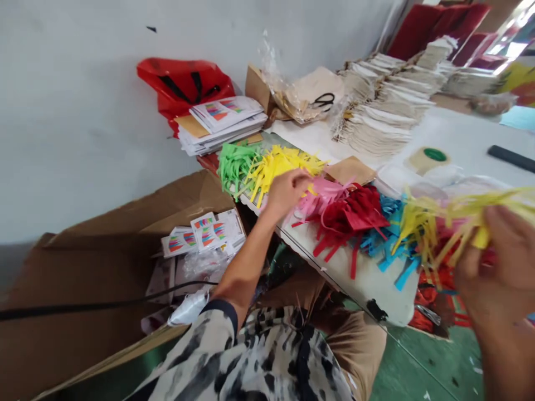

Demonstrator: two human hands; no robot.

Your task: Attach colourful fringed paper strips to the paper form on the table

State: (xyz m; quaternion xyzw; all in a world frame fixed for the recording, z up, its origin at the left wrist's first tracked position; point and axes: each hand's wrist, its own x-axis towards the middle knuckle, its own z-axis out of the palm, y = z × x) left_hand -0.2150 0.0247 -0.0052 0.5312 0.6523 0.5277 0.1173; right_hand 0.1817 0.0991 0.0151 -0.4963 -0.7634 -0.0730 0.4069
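Observation:
My left hand reaches out over the table edge, fingers curled down onto the yellow paper strips, beside the pink strips. Whether it grips any strip is hidden by the knuckles. My right hand is close to the camera at the right, pinched on a bunch of yellow paper strips that fan out to the left. In a row on the white table lie piles of cut strips: green, yellow, pink, red and blue.
Stacks of printed cards and a red plastic bag sit at the wall. Beige paper bundles, scissors and a tape roll lie further back. A big cardboard box with card packs stands at the left.

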